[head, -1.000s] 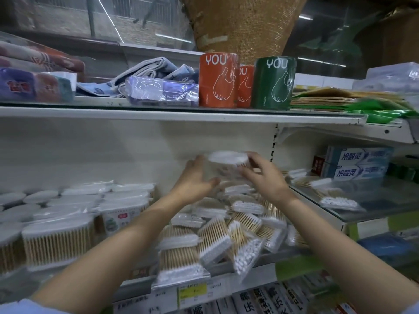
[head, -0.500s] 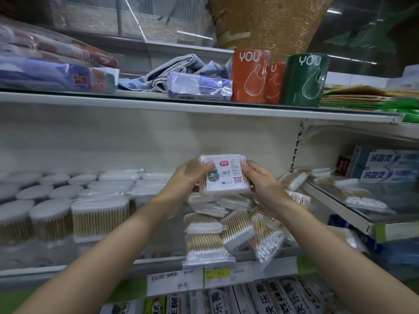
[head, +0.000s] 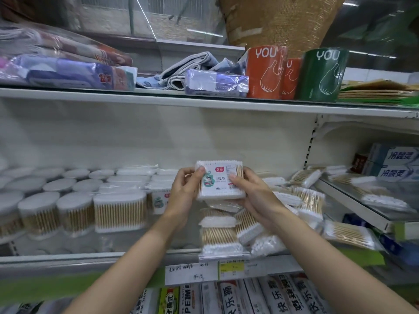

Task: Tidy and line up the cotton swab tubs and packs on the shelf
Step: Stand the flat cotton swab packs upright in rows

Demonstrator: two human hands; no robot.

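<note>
Head view: left hand [head: 183, 191] and right hand [head: 254, 196] grip one square swab tub [head: 218, 180] above shelf packs [head: 220, 236]

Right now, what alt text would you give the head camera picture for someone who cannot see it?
Both hands, left hand and right hand, hold a square cotton swab tub with its label facing the camera, above jumbled swab packs on a shop shelf. Rows of swab tubs stand to the left.

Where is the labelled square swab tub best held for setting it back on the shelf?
By its two opposite side edges, one from each side, as the left hand and right hand hold the square swab tub now. It is flat and box-shaped with its label facing out, so side grips probably keep it square.
</note>
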